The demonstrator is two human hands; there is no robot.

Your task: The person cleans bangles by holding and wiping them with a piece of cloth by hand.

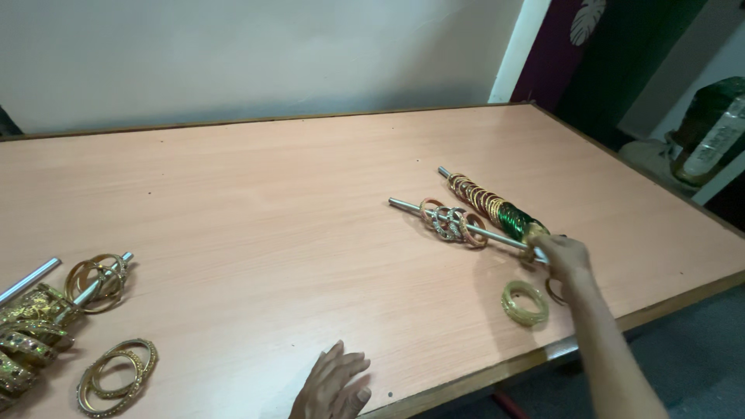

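Note:
My right hand (560, 256) grips the near end of a metal rod (473, 226) that carries several gold and silver bangles (452, 222). Beside it lies a second rod (445, 172) loaded with gold, red and green bangles (497, 206). A stack of gold bangles (524, 302) lies flat on the table just left of my right wrist. My left hand (332, 386) rests flat near the table's front edge, fingers apart, holding nothing.
The long wooden table (256, 202) fills the view. At the far left lie two more metal rods (95, 285) with gold bangles (28, 335), and loose gold bangles (116, 375) near the front. A white wall stands behind; a wrapped bundle (712, 132) sits off the right edge.

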